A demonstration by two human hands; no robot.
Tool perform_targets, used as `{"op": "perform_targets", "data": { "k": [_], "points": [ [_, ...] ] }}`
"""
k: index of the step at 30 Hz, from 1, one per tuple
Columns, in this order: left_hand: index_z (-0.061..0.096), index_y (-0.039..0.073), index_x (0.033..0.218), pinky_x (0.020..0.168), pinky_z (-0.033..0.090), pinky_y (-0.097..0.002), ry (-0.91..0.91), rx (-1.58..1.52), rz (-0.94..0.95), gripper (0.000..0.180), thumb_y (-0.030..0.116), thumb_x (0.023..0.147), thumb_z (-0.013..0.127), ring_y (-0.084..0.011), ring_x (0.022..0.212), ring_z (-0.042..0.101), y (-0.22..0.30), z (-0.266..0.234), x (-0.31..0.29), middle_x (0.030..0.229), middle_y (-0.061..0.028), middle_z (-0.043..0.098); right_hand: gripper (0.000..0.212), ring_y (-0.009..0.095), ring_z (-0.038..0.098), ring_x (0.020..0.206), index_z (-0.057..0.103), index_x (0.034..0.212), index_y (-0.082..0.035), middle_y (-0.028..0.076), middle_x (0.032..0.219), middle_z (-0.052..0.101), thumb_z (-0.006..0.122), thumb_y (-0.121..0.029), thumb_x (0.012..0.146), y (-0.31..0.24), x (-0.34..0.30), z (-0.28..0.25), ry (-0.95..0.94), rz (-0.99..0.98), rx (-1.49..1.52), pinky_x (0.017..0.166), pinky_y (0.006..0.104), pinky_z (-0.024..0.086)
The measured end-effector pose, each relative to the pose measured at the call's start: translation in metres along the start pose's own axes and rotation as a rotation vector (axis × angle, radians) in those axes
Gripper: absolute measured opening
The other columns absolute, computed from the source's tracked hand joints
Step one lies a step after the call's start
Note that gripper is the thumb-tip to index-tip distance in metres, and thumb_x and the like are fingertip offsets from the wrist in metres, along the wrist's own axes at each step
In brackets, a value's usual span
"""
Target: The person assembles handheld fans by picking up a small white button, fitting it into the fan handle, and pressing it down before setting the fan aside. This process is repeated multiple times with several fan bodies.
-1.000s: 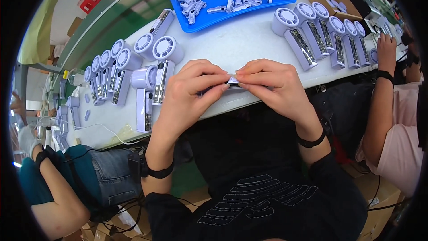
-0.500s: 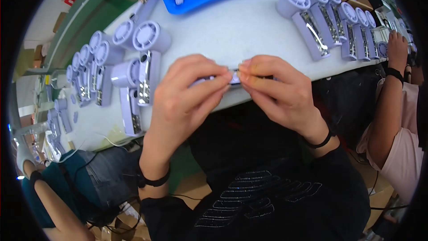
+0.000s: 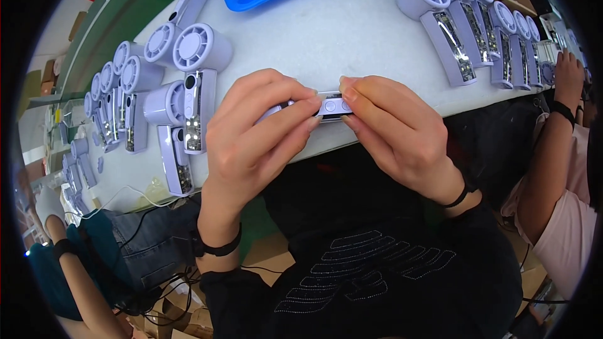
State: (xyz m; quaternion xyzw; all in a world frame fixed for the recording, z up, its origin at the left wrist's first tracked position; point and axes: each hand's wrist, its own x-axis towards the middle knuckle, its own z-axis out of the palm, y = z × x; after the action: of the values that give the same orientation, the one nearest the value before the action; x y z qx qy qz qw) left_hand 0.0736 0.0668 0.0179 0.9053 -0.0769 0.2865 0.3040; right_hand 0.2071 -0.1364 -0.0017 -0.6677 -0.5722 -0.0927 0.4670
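Both hands pinch a slim lavender fan part (image 3: 331,107) at the table's near edge. Between my fingertips its face shows round button shapes and a dark strip along its far side. My left hand (image 3: 260,129) grips the left end with thumb and fingers together. Around the right end close the thumb and fingers of my right hand (image 3: 399,122). Most of the part lies hidden behind my fingers, so its full shape cannot be made out. Left of my left hand stands a lavender handheld fan (image 3: 201,50), its handle open with electronics showing.
More open-handled fans (image 3: 135,75) stand along the left side. Another row of fans (image 3: 449,37) stands at the right. A blue tray (image 3: 242,1) of lavender pieces lies at the back. A co-worker's hand (image 3: 568,78) rests at the far right; another person's arm (image 3: 72,270) shows at lower left.
My fingertips have moved apart slightly, baring more of the lavender part and its round buttons. Both hands still grip it. The view has shifted a little.
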Motion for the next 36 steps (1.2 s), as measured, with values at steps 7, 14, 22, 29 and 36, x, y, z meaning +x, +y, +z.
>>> {"op": "perform_targets", "data": {
  "k": [7,14,22,29,36],
  "points": [
    [0.082,0.0,0.11,0.093,0.06,-0.0445,-0.03,0.069,0.022,0.037,-0.004,0.073,0.089,-0.0358,0.11,0.071,-0.002,0.002,-0.003,0.113,-0.0121,0.078,0.038,0.038,0.075,0.103,0.076,0.111,0.014,0.023,0.114,0.075,0.087,0.002,0.077,0.0,0.0,0.006,-0.021,-0.133,-0.209,0.084,0.0445,0.064],
    [0.082,0.002,0.115,0.101,0.06,-0.0468,0.01,0.285,0.005,0.048,-0.002,0.069,0.089,-0.0418,0.121,0.071,0.011,0.014,-0.012,0.116,-0.0128,0.079,0.045,0.042,0.075,0.104,0.073,0.118,0.016,0.027,0.116,0.076,0.089,0.005,0.077,-0.014,0.002,0.005,-0.105,-0.092,-0.368,0.089,0.0462,0.063],
    [0.08,0.005,0.123,0.115,0.05,-0.0539,0.096,0.231,-0.085,0.049,0.013,0.076,0.091,-0.043,0.14,0.06,0.021,0.012,-0.013,0.137,-0.0172,0.072,0.05,0.037,0.074,0.099,0.074,0.126,0.008,0.02,0.12,0.077,0.088,0.005,0.078,-0.003,0.008,-0.006,-0.156,0.071,-0.032,0.089,0.0417,0.061],
    [0.071,-0.002,0.136,0.124,0.042,-0.0521,0.965,-0.82,-0.45,0.066,0.037,0.087,0.092,-0.0386,0.151,0.05,0.077,0.07,-0.036,0.155,-0.025,0.059,0.058,0.035,0.073,0.106,0.076,0.125,0.002,0.02,0.123,0.078,0.088,0.008,0.069,-0.052,-0.011,-0.002,0.324,-0.008,0.035,0.093,0.0424,0.062],
    [0.068,-0.008,0.135,0.127,0.038,-0.0527,0.57,-0.997,-0.504,0.085,0.06,0.088,0.087,-0.0419,0.148,0.053,0.081,0.03,-0.047,0.152,-0.0289,0.061,0.056,0.032,0.074,0.103,0.074,0.125,0.003,0.016,0.116,0.077,0.093,0.003,0.072,-0.087,-0.014,0.008,0.182,0.066,0.206,0.092,0.0374,0.061]
  ]
}}
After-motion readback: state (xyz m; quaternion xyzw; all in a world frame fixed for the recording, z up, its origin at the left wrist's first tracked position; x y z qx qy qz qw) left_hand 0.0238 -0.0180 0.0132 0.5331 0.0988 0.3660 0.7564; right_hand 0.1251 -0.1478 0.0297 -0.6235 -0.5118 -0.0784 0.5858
